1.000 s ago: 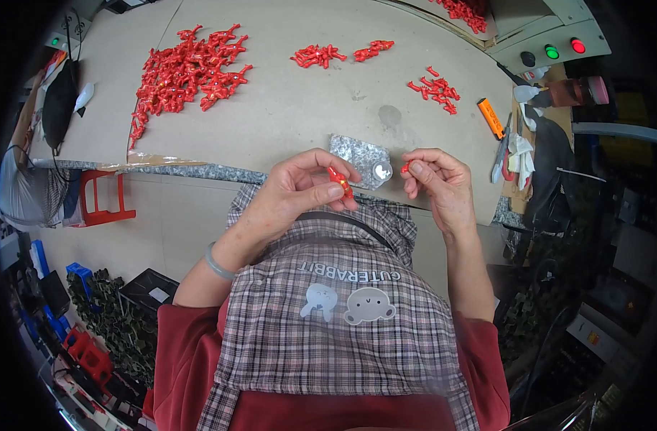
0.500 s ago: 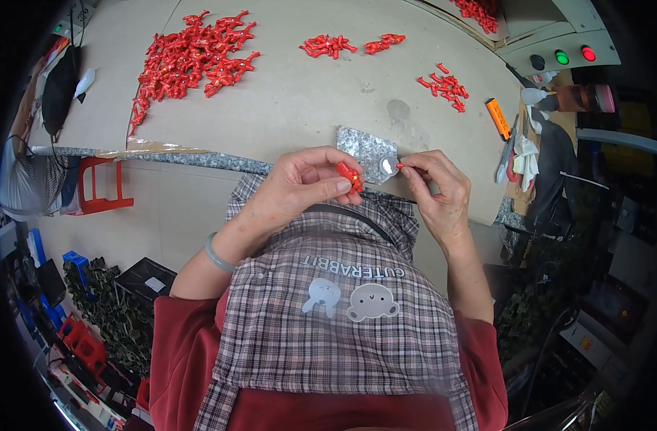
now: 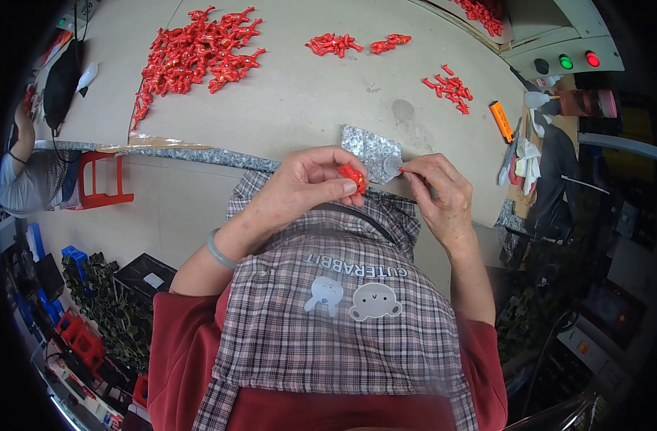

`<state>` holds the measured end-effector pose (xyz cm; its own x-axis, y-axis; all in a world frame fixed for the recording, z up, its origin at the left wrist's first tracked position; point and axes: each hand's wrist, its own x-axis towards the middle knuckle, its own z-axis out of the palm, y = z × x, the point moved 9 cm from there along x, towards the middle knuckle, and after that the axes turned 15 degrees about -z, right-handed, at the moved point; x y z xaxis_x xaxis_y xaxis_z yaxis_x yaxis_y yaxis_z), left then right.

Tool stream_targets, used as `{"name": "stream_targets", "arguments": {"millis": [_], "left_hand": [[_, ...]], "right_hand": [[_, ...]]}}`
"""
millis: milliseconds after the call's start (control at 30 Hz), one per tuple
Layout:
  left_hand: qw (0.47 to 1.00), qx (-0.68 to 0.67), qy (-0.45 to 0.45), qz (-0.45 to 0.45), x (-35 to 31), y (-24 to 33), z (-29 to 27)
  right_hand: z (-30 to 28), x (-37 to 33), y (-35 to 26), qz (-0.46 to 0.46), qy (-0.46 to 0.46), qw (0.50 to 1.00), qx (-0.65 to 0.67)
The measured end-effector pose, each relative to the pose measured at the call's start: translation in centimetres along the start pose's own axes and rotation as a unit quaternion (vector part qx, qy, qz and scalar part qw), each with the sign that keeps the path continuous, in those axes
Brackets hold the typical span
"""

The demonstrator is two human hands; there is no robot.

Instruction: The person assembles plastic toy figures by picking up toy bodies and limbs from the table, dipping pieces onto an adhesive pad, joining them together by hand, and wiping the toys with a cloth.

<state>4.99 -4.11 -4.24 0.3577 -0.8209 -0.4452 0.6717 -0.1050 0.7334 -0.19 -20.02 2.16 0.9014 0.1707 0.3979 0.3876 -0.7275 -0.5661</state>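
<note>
My left hand (image 3: pixel 299 181) is closed, with thumb and fingers pinching a small glossy red figurine (image 3: pixel 353 177) with a touch of yellow on it. To its right, my right hand (image 3: pixel 445 192) pinches a tiny red part (image 3: pixel 402 171) between thumb and forefinger. That part is at the edge of a small round shiny disc (image 3: pixel 391 166), which rests on a grey speckled slab (image 3: pixel 363 142) at the table's near edge. The fingers mostly cover the tiny part, so its shape cannot be made out.
A big heap of red figurines (image 3: pixel 192 57) lies at the table's far left. Smaller groups of red pieces (image 3: pixel 334 44) lie farther back and to the right (image 3: pixel 452 92). Rightward are an orange box-like item (image 3: pixel 500 121) and a control panel (image 3: pixel 565 61). A co-worker's arm (image 3: pixel 23 136) shows far left.
The co-worker's arm has come into view at the far left. My right fingertips have shifted very slightly at the disc, which looks duller now. My left hand still grips the figurine.
</note>
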Motion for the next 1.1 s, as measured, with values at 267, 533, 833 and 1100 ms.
{"name": "stream_targets", "arguments": {"millis": [267, 533, 833, 1100], "left_hand": [[1.000, 0.001, 0.010, -0.014, 0.0, 0.0, 0.1], [1.000, -0.004, 0.015, -0.025, 0.0, -0.4, 0.1], [0.999, 0.027, 0.022, -0.021, 0.1, -0.4, 0.1], [1.000, 0.014, 0.014, -0.013, 0.1, -0.2, 0.4]], "right_hand": [[-0.1, 0.3, 0.1, 0.023, -0.003, 1.000, 0.009], [0.1, 0.4, -0.3, 0.007, -0.002, 0.999, -0.032], [0.3, 0.7, -1.4, -0.068, -0.016, 0.996, -0.047], [-0.5, 0.5, -0.7, -0.003, -0.012, 1.000, 0.001]]}}
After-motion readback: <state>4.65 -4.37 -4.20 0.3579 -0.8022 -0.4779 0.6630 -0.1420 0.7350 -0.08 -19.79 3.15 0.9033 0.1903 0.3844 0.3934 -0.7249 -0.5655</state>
